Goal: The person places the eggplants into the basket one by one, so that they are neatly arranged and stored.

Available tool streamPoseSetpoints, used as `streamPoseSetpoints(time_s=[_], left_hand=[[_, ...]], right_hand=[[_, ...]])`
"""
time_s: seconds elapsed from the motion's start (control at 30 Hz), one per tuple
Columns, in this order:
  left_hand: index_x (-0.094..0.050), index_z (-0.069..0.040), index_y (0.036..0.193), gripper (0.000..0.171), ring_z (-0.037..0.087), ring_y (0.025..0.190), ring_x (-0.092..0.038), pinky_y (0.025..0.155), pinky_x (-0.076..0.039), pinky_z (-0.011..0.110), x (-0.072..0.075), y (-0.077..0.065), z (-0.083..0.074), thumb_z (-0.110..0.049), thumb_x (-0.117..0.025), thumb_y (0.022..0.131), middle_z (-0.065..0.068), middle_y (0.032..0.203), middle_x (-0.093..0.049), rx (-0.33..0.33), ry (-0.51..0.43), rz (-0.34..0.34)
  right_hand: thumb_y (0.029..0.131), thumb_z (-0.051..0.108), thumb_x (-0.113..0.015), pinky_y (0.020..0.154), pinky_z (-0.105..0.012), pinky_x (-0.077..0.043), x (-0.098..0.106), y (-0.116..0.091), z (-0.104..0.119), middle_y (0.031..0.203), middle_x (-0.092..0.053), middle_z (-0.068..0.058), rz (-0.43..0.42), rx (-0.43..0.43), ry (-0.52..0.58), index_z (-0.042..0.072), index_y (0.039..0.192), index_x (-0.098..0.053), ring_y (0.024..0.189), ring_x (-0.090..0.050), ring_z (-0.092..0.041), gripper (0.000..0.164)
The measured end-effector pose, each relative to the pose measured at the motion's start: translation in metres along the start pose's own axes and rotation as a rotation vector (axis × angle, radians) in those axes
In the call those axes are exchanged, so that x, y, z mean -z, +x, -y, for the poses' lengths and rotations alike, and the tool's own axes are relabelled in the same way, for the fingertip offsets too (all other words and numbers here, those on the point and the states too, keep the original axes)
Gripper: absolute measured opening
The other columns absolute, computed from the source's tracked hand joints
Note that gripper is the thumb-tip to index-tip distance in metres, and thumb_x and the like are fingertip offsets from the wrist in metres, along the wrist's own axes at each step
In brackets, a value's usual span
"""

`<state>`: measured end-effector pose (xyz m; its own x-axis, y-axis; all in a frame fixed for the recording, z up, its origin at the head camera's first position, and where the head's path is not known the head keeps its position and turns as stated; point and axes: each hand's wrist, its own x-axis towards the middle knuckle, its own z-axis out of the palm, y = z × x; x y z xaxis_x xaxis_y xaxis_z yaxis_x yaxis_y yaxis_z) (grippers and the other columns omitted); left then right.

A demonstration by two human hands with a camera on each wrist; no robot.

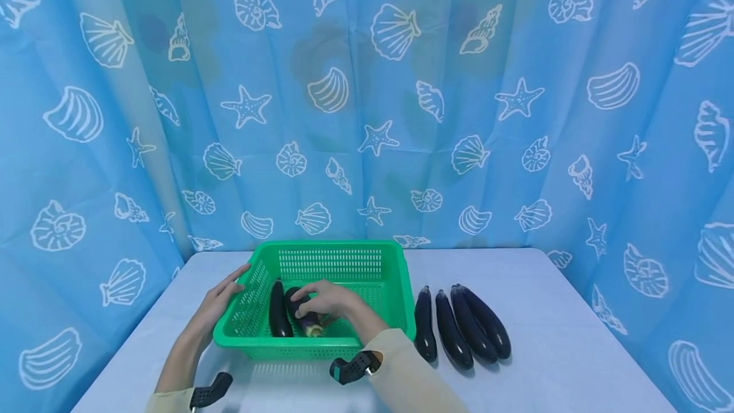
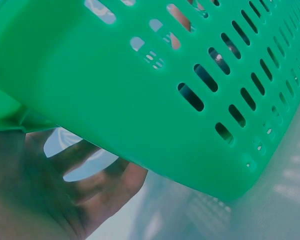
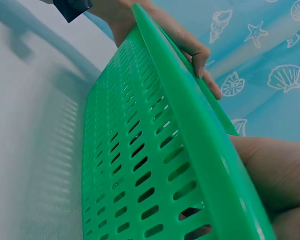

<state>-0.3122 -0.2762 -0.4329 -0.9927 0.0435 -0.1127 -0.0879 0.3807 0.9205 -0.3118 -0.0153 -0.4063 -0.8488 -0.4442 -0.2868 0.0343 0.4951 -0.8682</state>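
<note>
Inside the green plastic basket [image 1: 321,246], my right hand [image 1: 332,299] curls its fingers around a dark purple eggplant [image 1: 308,321]. The pale stem end of this eggplant points toward me and its body lies partly under the fingers. To its left in the basket rests a second eggplant [image 1: 279,312]. My left hand [image 1: 213,308] holds the basket's left rim. In the left wrist view, the fingers of that hand [image 2: 65,200] lie outside the perforated wall. From the right wrist view, a finger or thumb bends over the rim.
Several eggplants [image 1: 453,331] lie side by side on the white table [image 1: 550,317], right of the basket. Behind the table hangs a blue curtain [image 1: 355,113] with white shell and starfish prints. It also comes forward along both sides.
</note>
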Motion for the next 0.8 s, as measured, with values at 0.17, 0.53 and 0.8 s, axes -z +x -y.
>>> streamPoseSetpoints(time_s=[0.17, 0.53, 0.8], left_hand=[[-0.024, -0.030, 0.157, 0.059, 0.043, 0.152, -0.007, 0.117, -0.013, 0.067, 0.0001, -0.0014, -0.0003, -0.026, -0.040, 0.100, 0.012, 0.167, -0.009, 0.006, -0.001, -0.007], [-0.023, -0.030, 0.157, 0.060, 0.043, 0.152, -0.006, 0.117, -0.012, 0.067, 0.0001, 0.0001, -0.0003, -0.026, -0.041, 0.100, 0.012, 0.167, -0.008, 0.011, -0.006, 0.001], [-0.023, -0.031, 0.157, 0.059, 0.042, 0.152, -0.005, 0.118, -0.011, 0.066, 0.0005, 0.0020, 0.0010, -0.026, -0.041, 0.100, 0.010, 0.167, -0.008, 0.021, -0.025, 0.004]], right_hand=[[0.088, 0.016, -0.069, 0.077, -0.046, -0.058, 0.0001, 0.0001, 0.0004, 0.119, -0.058, -0.013, 0.023, 0.005, 0.017, 0.015, 0.127, -0.066, 0.089, -0.064, -0.026, 0.038], [0.089, 0.015, -0.069, 0.077, -0.040, -0.058, 0.0010, 0.0033, -0.0034, 0.109, -0.062, -0.008, 0.077, 0.020, 0.098, 0.014, 0.133, -0.061, 0.076, -0.062, -0.020, 0.045], [0.089, 0.014, -0.069, 0.083, -0.045, -0.057, 0.0042, 0.0005, -0.0017, 0.128, -0.054, -0.012, 0.120, 0.016, 0.101, 0.013, 0.138, -0.056, 0.092, -0.060, -0.027, 0.050]])
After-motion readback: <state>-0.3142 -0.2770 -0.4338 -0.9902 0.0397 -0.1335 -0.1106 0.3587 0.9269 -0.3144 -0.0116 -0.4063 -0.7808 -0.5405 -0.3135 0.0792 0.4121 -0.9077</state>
